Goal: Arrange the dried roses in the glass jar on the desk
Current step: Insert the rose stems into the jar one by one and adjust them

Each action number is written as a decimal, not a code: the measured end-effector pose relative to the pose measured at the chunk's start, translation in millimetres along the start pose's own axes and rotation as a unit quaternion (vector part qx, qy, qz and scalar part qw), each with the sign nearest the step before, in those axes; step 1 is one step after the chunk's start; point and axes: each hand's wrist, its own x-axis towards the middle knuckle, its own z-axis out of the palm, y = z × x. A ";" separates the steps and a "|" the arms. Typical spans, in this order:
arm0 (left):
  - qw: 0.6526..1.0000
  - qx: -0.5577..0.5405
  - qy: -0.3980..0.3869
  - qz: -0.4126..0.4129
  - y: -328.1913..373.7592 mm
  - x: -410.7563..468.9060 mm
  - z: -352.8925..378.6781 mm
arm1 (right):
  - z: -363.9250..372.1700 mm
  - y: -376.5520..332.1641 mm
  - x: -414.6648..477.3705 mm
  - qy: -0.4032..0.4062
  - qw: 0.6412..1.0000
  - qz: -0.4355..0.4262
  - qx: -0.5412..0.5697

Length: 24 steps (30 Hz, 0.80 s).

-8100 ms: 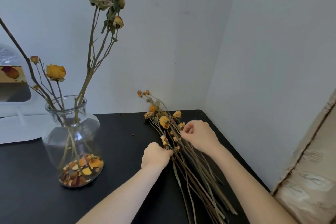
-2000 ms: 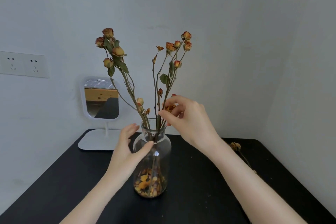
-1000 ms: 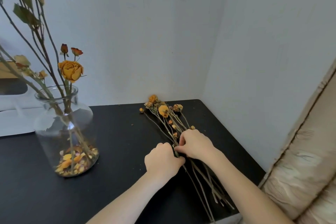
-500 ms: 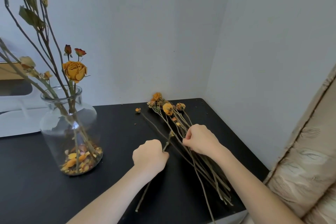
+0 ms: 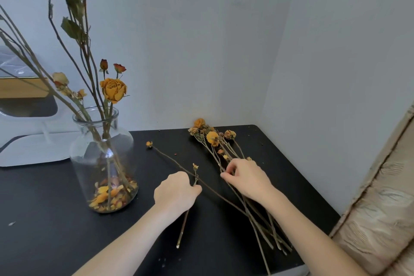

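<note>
A clear glass jar (image 5: 102,159) stands at the left of the black desk (image 5: 56,231), with loose petals at its bottom and several dried roses (image 5: 113,89) rising from it. A bundle of dried roses (image 5: 212,139) lies flat at the right of the desk. My left hand (image 5: 175,192) is closed around a short rose stem (image 5: 182,228) with a small bud at its top. A long thin stem (image 5: 170,161) crosses just above that hand. My right hand (image 5: 246,177) rests on the bundle, its fingertips pinching the stems.
A white stand mirror (image 5: 29,132) sits behind the jar at the far left. The desk fits into a corner of two grey walls (image 5: 336,74). A beige patterned fabric (image 5: 380,219) hangs past the desk's right edge. Small crumbs dot the desk.
My left hand has drawn a short stem out of the bundle toward the left. The long thin stem now lies apart from the bundle. My right hand stays on the bundle.
</note>
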 end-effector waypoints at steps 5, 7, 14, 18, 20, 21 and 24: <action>1.000 -0.016 0.026 0.005 0.3 -3.2 -1.1 | 11.0 -19.9 -1.4 -0.068 0.995 -0.068 -0.016; 0.999 -0.018 0.034 0.004 -1.0 -4.5 -1.8 | 14.7 -22.5 -0.3 -0.072 0.995 -0.064 -0.027; 0.998 -0.048 0.028 -0.004 -9.1 -6.1 -8.3 | 7.2 -27.7 1.2 -0.063 0.993 -0.049 0.085; 0.994 -0.104 0.011 -0.014 -14.1 -5.9 -13.0 | -7.8 -26.7 3.1 -0.010 0.976 -0.028 0.215; 0.991 -0.135 0.011 -0.009 -15.3 -7.3 -17.2 | -15.4 -27.0 4.6 0.027 0.961 -0.014 0.275; 0.988 -0.153 0.013 -0.003 -15.6 -8.9 -20.0 | -19.2 -27.7 5.6 0.044 0.954 -0.010 0.297; 0.975 -0.218 0.038 0.036 -19.8 -20.1 -32.3 | -30.8 -33.8 9.2 0.086 0.939 -0.012 0.332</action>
